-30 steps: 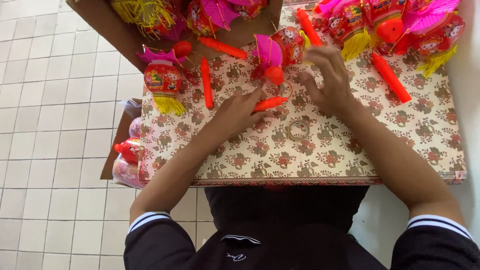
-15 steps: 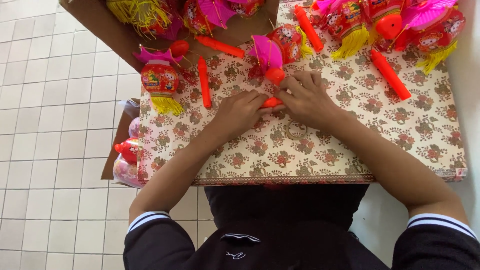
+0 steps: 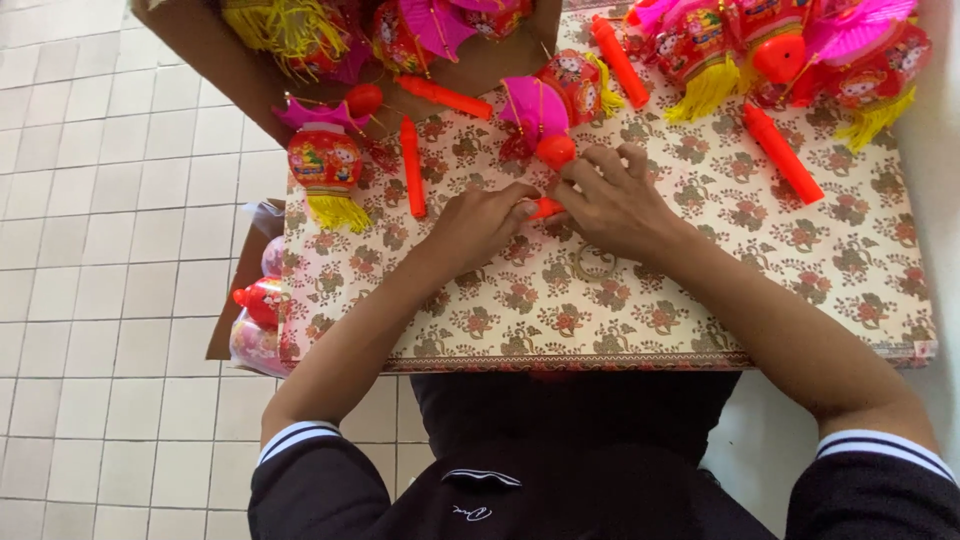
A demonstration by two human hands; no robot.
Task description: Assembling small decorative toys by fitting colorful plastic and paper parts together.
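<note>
Red plastic shows between the two hands: a short red stick (image 3: pixel 545 208) lies on the floral tablecloth (image 3: pixel 700 300), pinched at its left end by the fingertips of the left hand (image 3: pixel 480 225) and covered at its right end by the right hand (image 3: pixel 615 200), whose fingers curl closed over it. Both hands meet near the middle of the table, touching each other around the stick (only a small piece of it is visible). Just above the right hand's fingers sits a small lantern (image 3: pixel 555 100) with a pink fan and a red ball at its base. To the left stands another red lantern (image 3: pixel 325 160) with a yellow tassel, and a loose red stick (image 3: pixel 412 167) lies beside it. A longer red stick (image 3: pixel 783 153) lies well to the right. A cardboard box (image 3: pixel 230 60) of lanterns sits at the table's far left corner.
</note>
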